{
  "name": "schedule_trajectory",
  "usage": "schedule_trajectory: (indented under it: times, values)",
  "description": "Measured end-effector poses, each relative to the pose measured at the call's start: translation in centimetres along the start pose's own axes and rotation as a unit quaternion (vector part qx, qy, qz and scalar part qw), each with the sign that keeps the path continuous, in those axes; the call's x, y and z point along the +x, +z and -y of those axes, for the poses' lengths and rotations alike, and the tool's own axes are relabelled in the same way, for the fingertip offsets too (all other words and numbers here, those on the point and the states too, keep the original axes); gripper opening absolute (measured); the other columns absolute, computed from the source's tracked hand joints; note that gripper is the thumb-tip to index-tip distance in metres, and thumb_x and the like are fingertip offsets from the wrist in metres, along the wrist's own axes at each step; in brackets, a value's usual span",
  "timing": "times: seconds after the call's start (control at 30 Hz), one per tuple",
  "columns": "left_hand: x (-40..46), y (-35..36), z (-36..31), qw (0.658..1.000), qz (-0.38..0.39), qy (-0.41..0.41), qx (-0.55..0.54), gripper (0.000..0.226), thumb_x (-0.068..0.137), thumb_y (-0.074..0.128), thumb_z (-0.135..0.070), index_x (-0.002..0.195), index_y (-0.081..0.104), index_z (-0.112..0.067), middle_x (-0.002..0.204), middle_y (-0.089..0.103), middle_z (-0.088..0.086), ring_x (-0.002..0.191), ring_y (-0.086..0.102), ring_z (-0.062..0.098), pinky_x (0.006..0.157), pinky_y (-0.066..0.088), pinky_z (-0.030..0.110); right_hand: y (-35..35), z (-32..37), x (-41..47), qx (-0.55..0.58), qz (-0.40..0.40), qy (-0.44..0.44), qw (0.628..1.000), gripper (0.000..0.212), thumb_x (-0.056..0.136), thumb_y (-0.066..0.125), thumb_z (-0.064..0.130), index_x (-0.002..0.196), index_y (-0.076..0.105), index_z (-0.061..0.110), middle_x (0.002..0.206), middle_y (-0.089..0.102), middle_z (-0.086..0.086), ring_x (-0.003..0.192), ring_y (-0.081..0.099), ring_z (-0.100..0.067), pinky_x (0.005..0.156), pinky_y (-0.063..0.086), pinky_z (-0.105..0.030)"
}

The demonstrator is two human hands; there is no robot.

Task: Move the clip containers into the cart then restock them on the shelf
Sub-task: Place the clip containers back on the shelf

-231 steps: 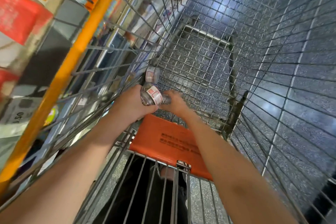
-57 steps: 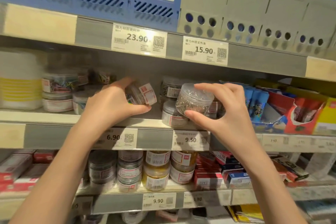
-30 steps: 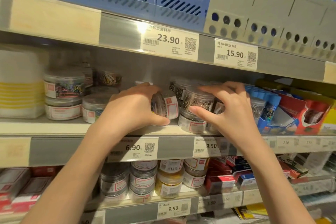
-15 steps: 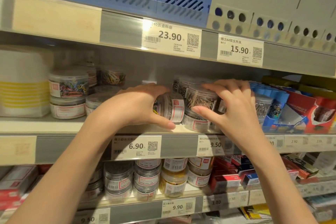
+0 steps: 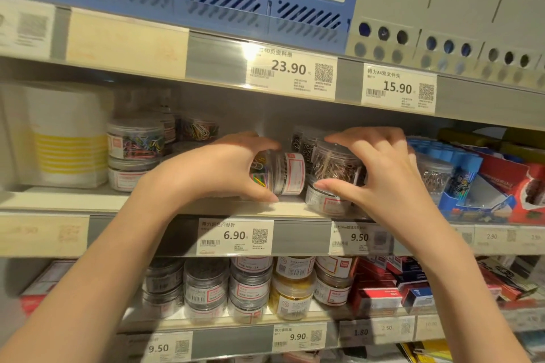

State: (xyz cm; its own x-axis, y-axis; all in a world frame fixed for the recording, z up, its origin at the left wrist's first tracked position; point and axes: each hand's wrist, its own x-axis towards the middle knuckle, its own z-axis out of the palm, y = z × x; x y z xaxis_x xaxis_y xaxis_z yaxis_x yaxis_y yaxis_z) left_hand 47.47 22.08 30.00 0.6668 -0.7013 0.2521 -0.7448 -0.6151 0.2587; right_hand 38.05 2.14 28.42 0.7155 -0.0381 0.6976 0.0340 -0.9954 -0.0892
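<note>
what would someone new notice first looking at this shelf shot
Two bare hands meet at the middle shelf: the left hand grips a container of coloured clips tipped on its side, the right hand holds a container of metallic clips atop another tub. Next come the white price tags, 23.90 above and 6.90 just below the hands.

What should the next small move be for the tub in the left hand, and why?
Probably turn it upright and set it down on the shelf. The left hand holds the tub of coloured clips on its side, just above the shelf's front edge, label facing right. The right hand already has its tub of metal clips stacked on another tub.
</note>
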Motion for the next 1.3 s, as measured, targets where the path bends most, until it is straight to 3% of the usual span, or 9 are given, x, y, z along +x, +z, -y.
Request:
schedule_trajectory:
  times: [0.1, 0.2, 0.3, 0.5, 0.7, 0.77, 0.9, 1.07, 1.3]
  values:
    - [-0.7, -0.1, 0.1, 0.999, -0.047, -0.002, -0.005, 0.073, 0.07, 0.072, -0.052, 0.135, 0.042, -0.036, 0.137, 0.047, -0.012, 0.122, 0.044, 0.005, 0.098, 0.035, 0.019, -0.1, 0.2, -0.1, -0.008, 0.002, 0.0, 1.0, 0.082, 0.061, 0.035, 0.075, 0.121, 0.058, 0.025, 0.116, 0.056, -0.002, 0.113, 0.03, -0.023, 0.092, 0.03, -0.046]
    - [-1.4, -0.2, 0.4, 0.994, -0.096, -0.017, 0.04, 0.059, 0.067, 0.065, -0.064, 0.121, 0.05, -0.044, 0.113, 0.054, -0.009, 0.109, 0.048, 0.011, 0.088, 0.038, 0.026, -0.4, 0.8, 0.0, 0.003, 0.003, -0.009, 1.0, 0.08, 0.061, 0.035, 0.074, 0.122, 0.057, 0.028, 0.118, 0.056, 0.0, 0.111, 0.028, -0.02, 0.091, 0.029, -0.044]
    - [-1.7, 0.0, 0.9, 0.989, -0.13, -0.02, 0.06, 0.05, 0.06, 0.057, -0.072, 0.105, 0.052, -0.048, 0.097, 0.051, -0.009, 0.101, 0.048, 0.016, 0.081, 0.032, 0.026, -0.6, 1.4, 0.3, 0.003, 0.014, -0.01, 1.0, 0.078, 0.062, 0.039, 0.072, 0.124, 0.056, 0.028, 0.116, 0.056, -0.001, 0.111, 0.028, -0.02, 0.093, 0.028, -0.044]
    - [-2.5, -0.1, 2.1, 0.986, -0.141, -0.029, 0.079, 0.053, 0.062, 0.048, -0.075, 0.105, 0.048, -0.044, 0.102, 0.054, -0.008, 0.092, 0.043, 0.011, 0.083, 0.028, 0.027, -0.2, 2.3, 0.5, 0.007, -0.034, -0.066, 0.997, 0.058, 0.07, 0.054, 0.06, 0.111, 0.062, 0.019, 0.1, 0.061, -0.007, 0.098, 0.043, -0.032, 0.082, 0.037, -0.05]
    - [-2.6, 0.3, 3.4, 0.986, -0.137, -0.031, 0.088, 0.064, 0.056, 0.033, -0.083, 0.11, 0.039, -0.049, 0.112, 0.06, -0.008, 0.106, 0.053, 0.016, 0.085, 0.035, 0.028, 0.5, 4.9, 1.5, 0.055, -0.034, -0.153, 0.986, 0.041, 0.076, 0.065, 0.048, 0.109, 0.065, 0.024, 0.107, 0.065, 0.004, 0.106, 0.048, -0.024, 0.081, 0.041, -0.04]
    - [-2.7, 0.6, 3.5, 0.988, -0.135, -0.027, 0.074, 0.064, 0.056, 0.033, -0.082, 0.111, 0.037, -0.05, 0.112, 0.061, -0.01, 0.107, 0.055, 0.015, 0.088, 0.039, 0.03, 0.6, 5.8, 2.1, 0.077, -0.009, -0.173, 0.982, 0.038, 0.074, 0.067, 0.044, 0.107, 0.066, 0.023, 0.108, 0.065, 0.006, 0.108, 0.05, -0.024, 0.079, 0.045, -0.041]
    - [-2.7, 1.1, 3.6, 0.988, -0.146, -0.009, 0.053, 0.067, 0.058, 0.032, -0.087, 0.113, 0.037, -0.048, 0.112, 0.062, -0.007, 0.107, 0.057, 0.018, 0.089, 0.042, 0.032, 1.2, 6.5, 3.1, 0.062, 0.114, -0.163, 0.978, 0.042, 0.079, 0.069, 0.041, 0.119, 0.06, 0.03, 0.123, 0.057, 0.011, 0.123, 0.042, -0.012, 0.094, 0.044, -0.042]
    - [-4.3, 0.8, 4.1, 0.987, -0.163, -0.009, 0.003, 0.065, 0.068, 0.051, -0.075, 0.126, 0.041, -0.046, 0.122, 0.057, -0.016, 0.115, 0.05, 0.007, 0.089, 0.04, 0.026, 1.8, 6.6, 3.6, 0.062, 0.174, -0.151, 0.971, 0.051, 0.075, 0.072, 0.042, 0.123, 0.057, 0.034, 0.127, 0.053, 0.012, 0.124, 0.036, -0.005, 0.099, 0.04, -0.036]
    - [-6.4, 1.2, 5.2, 0.967, -0.251, -0.018, 0.041, 0.07, 0.068, 0.037, -0.072, 0.129, 0.048, -0.039, 0.121, 0.061, -0.012, 0.114, 0.053, 0.012, 0.083, 0.044, 0.03, 2.1, 7.1, 4.8, 0.033, 0.255, -0.127, 0.958, 0.062, 0.073, 0.066, 0.059, 0.128, 0.049, 0.035, 0.125, 0.055, 0.007, 0.112, 0.049, -0.012, 0.093, 0.043, -0.032]
